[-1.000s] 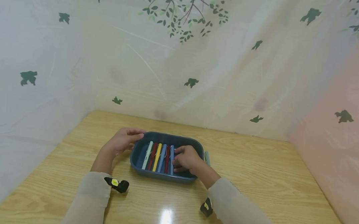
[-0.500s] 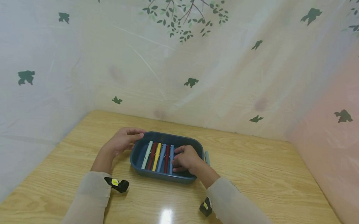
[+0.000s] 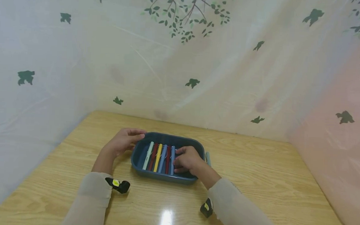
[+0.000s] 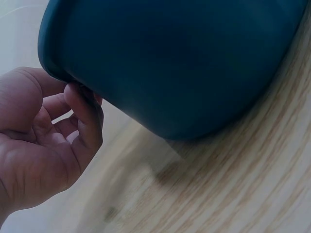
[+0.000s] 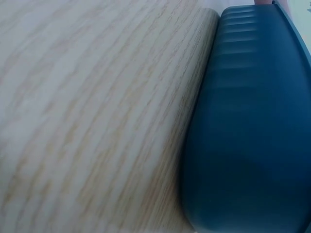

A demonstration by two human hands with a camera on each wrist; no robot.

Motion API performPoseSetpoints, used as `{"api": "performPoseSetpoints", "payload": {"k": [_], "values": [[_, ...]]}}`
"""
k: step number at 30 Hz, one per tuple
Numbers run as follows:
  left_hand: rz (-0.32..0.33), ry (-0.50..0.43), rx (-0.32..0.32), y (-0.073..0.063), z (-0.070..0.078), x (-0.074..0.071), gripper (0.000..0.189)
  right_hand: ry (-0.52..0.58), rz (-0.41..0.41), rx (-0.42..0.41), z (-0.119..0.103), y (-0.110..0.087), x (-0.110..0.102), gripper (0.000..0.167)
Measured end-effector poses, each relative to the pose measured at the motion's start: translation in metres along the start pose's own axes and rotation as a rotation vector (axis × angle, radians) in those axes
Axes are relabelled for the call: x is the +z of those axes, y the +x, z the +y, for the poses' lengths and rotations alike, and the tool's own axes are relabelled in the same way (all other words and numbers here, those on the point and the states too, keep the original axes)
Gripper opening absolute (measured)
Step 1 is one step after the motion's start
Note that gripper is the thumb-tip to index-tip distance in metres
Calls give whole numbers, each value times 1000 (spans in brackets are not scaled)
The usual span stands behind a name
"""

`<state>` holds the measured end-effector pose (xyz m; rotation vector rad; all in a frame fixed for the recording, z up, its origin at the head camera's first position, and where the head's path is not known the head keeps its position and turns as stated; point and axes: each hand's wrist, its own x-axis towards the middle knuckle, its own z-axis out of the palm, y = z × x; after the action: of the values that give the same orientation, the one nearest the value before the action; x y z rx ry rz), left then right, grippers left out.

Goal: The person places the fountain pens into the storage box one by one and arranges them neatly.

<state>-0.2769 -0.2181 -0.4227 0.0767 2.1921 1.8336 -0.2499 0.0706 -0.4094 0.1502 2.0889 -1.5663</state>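
A dark blue, deep tray (image 3: pixel 165 179) stands on the table. Inside it lie several pens side by side: a pale green pen (image 3: pixel 148 156), dark red ones, a yellow pen (image 3: pixel 158 158) and blue ones. My left hand (image 3: pixel 122 143) holds the tray's far left corner; the left wrist view shows its thumb and fingers pinching the rim (image 4: pixel 56 73). My right hand (image 3: pixel 188 159) reaches into the tray's right part, fingertips against the rightmost blue pen (image 3: pixel 172 161). Whether they grip it is hidden. In the right wrist view only the tray's outer wall (image 5: pixel 248 136) and the table show.
A pale green item (image 3: pixel 207 158) shows just outside the tray's right end, partly hidden by the right wrist. Wood-grained table (image 3: pixel 270 183) surrounds the tray. A pale curtain (image 3: pixel 224 67) with leaf and bird prints hangs behind and at both sides.
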Motion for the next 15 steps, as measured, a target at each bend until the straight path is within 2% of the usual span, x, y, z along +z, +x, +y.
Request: {"api": "performPoseSetpoints", "payload": {"k": [15], "values": [[17, 35, -22, 2, 0, 1, 42, 25, -11, -44, -12, -5, -11, 44]]}}
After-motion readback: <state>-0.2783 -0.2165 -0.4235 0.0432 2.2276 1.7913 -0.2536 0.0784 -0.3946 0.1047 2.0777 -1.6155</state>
